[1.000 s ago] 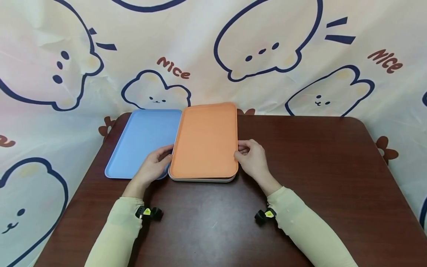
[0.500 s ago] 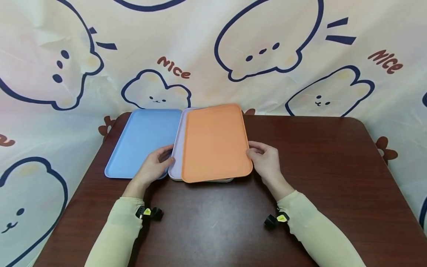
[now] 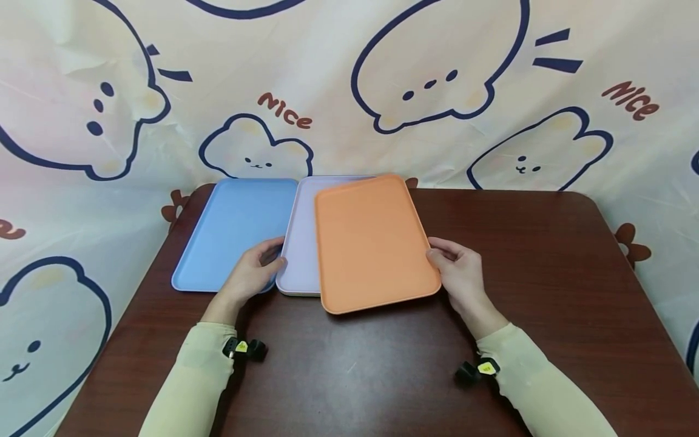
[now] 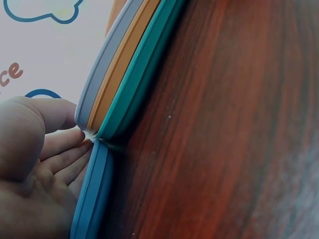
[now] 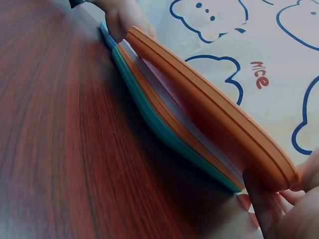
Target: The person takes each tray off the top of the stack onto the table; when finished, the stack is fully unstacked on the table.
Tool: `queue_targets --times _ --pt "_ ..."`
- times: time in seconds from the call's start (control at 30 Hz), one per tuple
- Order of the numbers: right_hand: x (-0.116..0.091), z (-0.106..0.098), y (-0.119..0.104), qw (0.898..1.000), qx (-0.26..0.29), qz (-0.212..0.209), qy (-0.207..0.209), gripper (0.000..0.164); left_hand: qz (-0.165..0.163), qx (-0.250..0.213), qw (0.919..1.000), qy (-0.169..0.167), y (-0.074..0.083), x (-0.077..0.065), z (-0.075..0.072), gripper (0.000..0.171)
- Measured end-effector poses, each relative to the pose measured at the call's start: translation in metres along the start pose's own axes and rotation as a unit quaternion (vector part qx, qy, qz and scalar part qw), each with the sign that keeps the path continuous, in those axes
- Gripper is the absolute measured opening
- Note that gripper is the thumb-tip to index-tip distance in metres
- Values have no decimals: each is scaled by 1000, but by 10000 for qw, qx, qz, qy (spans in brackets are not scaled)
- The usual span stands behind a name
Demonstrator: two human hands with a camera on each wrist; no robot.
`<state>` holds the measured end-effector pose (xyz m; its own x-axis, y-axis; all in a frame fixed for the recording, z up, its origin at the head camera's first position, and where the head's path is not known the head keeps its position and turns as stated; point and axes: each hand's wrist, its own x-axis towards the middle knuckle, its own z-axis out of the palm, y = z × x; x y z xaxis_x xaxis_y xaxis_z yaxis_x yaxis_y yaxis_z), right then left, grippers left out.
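Orange tray hung tilted, overlapping the lilac tray, its long axis running front to back with the near end slanting right. It lay directly left of the right hand, whose thumb and fingers pinched its edge. The left hand, fingers extended, touched the lilac tray's side, beside a blue tray.

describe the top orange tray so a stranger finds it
On the dark table, right of the blue tray, is a stack topped by a lilac tray. The top orange tray slants across it, the right hand pinching its edge. Unlike the lower orange tray, beneath the lilac one, it is raised and askew.
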<state>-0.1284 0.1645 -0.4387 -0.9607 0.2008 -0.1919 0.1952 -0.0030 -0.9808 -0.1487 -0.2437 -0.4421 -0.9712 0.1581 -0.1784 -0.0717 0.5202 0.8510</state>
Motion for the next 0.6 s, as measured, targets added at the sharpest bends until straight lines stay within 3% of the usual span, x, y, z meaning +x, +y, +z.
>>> queue_targets --times 0.6 --pt "-12 -55 3 9978 425 283 425 42 66 -55 10000 -42 -1 -1 -2 60"
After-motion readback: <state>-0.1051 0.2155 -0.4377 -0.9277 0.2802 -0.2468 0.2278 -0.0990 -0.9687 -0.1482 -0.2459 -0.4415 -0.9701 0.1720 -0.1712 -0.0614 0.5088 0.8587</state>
